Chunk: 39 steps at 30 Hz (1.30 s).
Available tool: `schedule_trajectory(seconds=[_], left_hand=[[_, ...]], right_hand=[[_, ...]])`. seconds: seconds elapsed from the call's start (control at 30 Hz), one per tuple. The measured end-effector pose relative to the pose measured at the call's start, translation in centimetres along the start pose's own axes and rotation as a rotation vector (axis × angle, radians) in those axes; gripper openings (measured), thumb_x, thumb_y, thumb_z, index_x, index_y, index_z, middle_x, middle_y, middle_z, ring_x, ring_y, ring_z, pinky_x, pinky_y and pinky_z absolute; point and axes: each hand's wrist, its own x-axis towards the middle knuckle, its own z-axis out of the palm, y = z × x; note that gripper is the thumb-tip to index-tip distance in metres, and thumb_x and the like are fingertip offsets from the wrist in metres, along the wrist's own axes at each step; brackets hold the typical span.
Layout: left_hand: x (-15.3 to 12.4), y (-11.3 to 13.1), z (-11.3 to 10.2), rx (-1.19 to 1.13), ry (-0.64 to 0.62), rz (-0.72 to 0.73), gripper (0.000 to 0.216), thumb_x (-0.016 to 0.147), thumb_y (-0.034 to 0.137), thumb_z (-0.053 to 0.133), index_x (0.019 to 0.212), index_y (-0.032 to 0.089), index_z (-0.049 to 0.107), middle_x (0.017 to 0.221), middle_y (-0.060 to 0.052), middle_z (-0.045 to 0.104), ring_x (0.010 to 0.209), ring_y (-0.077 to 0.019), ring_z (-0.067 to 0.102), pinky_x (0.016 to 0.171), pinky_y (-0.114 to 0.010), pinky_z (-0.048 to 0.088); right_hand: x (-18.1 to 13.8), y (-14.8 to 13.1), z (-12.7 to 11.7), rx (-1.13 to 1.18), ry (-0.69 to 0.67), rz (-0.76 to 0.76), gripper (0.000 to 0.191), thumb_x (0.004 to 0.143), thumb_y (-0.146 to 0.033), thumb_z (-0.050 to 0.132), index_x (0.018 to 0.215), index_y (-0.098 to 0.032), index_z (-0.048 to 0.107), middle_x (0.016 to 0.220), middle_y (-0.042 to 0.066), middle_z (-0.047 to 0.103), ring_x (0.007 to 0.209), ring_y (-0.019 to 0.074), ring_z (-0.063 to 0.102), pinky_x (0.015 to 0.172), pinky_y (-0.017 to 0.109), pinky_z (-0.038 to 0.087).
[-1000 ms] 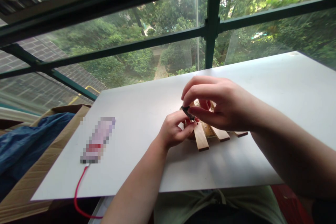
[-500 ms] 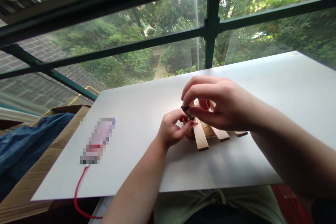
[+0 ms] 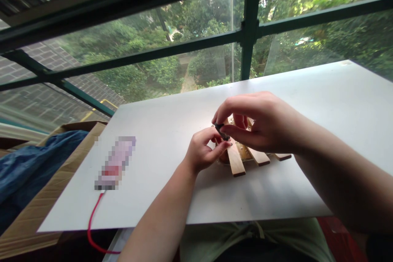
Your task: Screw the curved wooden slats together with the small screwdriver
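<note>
A small wooden slatted piece [image 3: 238, 159] lies on a white board [image 3: 159, 139] across my lap. My right hand [image 3: 260, 125] hovers over it, thumb and forefinger pinched on a small dark part [image 3: 221, 129] at the wooden piece's left end. My left hand [image 3: 204, 151] is curled against the same end, its fingers closed on the edge of the wooden piece. Most of the wooden piece is hidden under my right hand.
A blurred-out flat object [image 3: 115, 163] with a red cord [image 3: 92, 221] lies on the board's left part. A cardboard box [image 3: 43, 204] with blue cloth [image 3: 27, 168] stands at the left. Green window bars [image 3: 248, 28] and glass rise right behind the board.
Almost nothing has moved. Both hands keep their grip at the wooden piece's left end, with only a slight shift of the fingers.
</note>
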Motion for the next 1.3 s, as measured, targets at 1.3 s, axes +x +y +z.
schedule_trajectory(seconds=[1.3], left_hand=[[-0.33,-0.50,-0.19,-0.081,-0.145,-0.049,0.017,0.092,0.027,0.053,0.084,0.015,0.063,0.074,-0.003,0.062,0.068,-0.0127,0.056,0.065,-0.025,0.046]], right_hand=[[0.10,0.84,0.59,-0.045,-0.007,-0.039,0.011,0.084,-0.020,0.064,0.095,-0.016,0.067,0.087,0.004,0.064,0.072,0.0128,0.055,0.064,0.025,0.041]])
